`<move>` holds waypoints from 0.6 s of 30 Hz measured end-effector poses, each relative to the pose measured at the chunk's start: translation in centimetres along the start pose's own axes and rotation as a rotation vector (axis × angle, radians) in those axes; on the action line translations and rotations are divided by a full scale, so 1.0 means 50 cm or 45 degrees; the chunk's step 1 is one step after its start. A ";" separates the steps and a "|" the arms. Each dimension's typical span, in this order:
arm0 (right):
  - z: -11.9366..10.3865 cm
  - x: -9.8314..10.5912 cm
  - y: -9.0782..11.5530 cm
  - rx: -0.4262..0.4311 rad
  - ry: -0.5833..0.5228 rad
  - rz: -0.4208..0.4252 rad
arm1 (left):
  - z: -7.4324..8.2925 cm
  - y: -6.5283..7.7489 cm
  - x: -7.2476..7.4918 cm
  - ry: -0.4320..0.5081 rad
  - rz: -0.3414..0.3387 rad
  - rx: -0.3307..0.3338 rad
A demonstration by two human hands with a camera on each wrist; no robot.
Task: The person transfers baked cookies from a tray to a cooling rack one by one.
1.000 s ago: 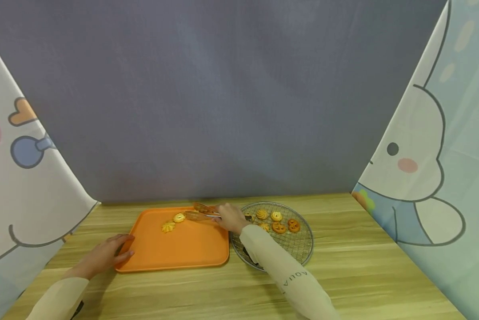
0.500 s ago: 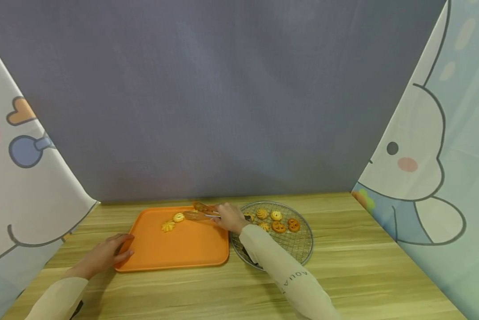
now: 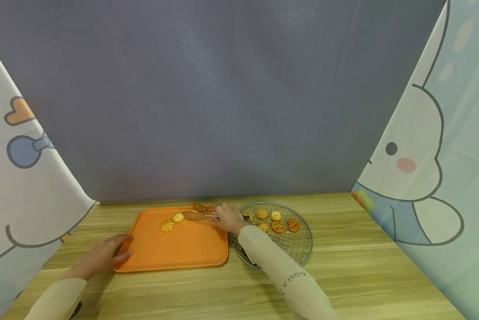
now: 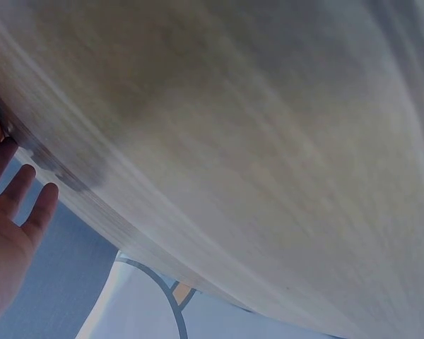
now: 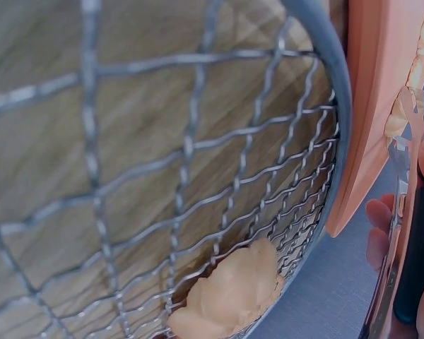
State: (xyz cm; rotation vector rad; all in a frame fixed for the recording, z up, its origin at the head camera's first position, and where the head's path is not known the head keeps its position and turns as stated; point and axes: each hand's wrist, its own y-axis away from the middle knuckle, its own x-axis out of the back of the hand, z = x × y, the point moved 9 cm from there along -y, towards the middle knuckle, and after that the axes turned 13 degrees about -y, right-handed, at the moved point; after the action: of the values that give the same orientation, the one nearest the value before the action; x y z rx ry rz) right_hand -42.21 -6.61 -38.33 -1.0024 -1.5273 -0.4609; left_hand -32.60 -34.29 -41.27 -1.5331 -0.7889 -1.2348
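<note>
My right hand (image 3: 229, 218) grips a pair of metal tongs (image 3: 195, 216) with a dark handle part, seen in the right wrist view. Their tips are spread over the back right of an orange tray (image 3: 171, 253), beside cookies. A swirled cookie (image 3: 168, 227) and a round cookie (image 3: 177, 218) lie on the tray; another, near the tong tips, is mostly hidden. My left hand (image 3: 99, 258) rests at the tray's left edge, its fingers (image 4: 42, 208) extended and spread in the left wrist view.
Right of the tray stands a round wire rack (image 3: 293, 249) with several cookies, among them a brown pretzel cookie (image 3: 293, 225) and a swirl cookie (image 3: 261, 214). My right forearm crosses over it. A wooden table (image 3: 367, 266) bears everything; a grey curtain (image 3: 223, 111) hangs behind.
</note>
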 end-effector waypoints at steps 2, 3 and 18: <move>0.000 0.001 0.000 0.001 -0.004 0.002 | 0.000 0.000 0.001 -0.003 0.007 -0.003; 0.000 0.001 0.000 0.003 -0.011 0.000 | 0.000 -0.001 0.001 -0.004 0.011 -0.005; 0.001 0.020 0.007 0.034 -0.069 0.038 | 0.002 -0.001 0.008 0.005 0.058 -0.026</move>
State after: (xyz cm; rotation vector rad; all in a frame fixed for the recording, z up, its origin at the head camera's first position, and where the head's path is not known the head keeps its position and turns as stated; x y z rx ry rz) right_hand -41.92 -6.04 -37.46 -1.0231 -1.5604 -0.3945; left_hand -32.48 -34.20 -40.89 -1.5560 -0.7369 -1.2154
